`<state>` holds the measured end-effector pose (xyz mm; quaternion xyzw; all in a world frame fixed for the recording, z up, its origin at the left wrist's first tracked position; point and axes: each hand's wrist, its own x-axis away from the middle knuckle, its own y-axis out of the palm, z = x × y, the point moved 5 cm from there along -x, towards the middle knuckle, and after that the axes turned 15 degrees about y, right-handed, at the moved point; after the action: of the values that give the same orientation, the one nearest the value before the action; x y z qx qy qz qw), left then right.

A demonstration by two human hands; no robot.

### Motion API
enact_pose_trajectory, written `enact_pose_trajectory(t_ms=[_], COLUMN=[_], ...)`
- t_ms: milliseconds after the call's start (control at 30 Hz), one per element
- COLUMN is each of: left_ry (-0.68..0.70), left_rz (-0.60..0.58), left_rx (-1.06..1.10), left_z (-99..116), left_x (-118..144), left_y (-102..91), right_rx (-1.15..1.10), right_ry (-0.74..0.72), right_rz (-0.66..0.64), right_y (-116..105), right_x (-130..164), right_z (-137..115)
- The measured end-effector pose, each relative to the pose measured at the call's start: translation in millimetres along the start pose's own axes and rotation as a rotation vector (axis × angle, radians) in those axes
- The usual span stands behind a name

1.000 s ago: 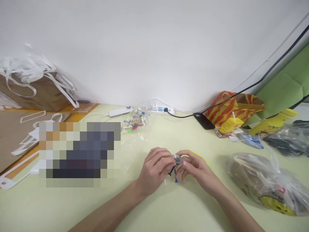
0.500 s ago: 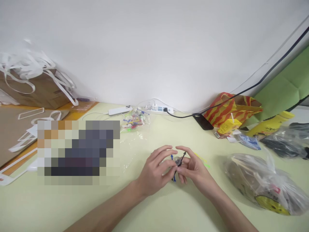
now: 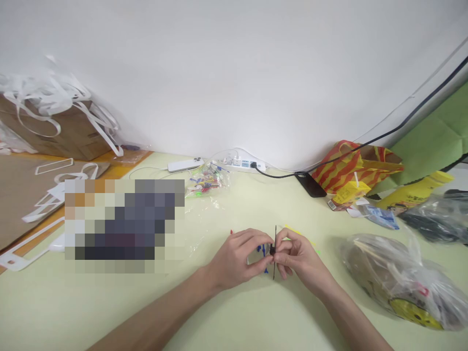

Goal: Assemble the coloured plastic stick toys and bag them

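Between my two hands is a small black arrow-tipped piece [image 3: 275,236], seen edge-on as a thin upright line with a thicker middle. My right hand [image 3: 298,251] pinches it at that middle with thumb and fingers. From the other side, the thumb and fingertips of my left hand [image 3: 241,256] close on the same middle part. Behind the hands, blue plastic pieces [image 3: 263,251] lie on the table. Yellow strips [image 3: 298,233] show past my right hand, and a tiny red piece [image 3: 231,232] peeks out behind my left.
A clear bag of coloured plastic parts [image 3: 208,181] lies near a white power strip [image 3: 244,163]. At right are a wrapped bundle in a clear bag [image 3: 380,273], a yellow drink carton [image 3: 347,195] and a dark phone [image 3: 310,184]. A blurred-out patch covers the left.
The black piece has turned from a slant to upright and edge-on. My left fingers have shifted so a gap shows between them and the thumb. The view has moved slightly left.
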<state>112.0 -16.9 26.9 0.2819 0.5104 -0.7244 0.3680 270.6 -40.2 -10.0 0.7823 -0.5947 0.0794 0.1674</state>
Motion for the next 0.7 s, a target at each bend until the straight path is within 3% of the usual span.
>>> enact_pose_trajectory(t_ms=[333,700], left_ry=[0.109,0.194], left_rz=[0.168,0.225], left_rx=[-0.104,-0.116], left_z=[6.1,8.9], left_x=[-0.4,-5.6], left_y=[-6.2,-8.6], right_rx=[0.035,-0.069], right_ry=[0.065,0.119], right_rz=[-0.147,-0.196], right_y=[5.6,6.1], right_x=[2.3,4.4], right_z=[3.8,4.6])
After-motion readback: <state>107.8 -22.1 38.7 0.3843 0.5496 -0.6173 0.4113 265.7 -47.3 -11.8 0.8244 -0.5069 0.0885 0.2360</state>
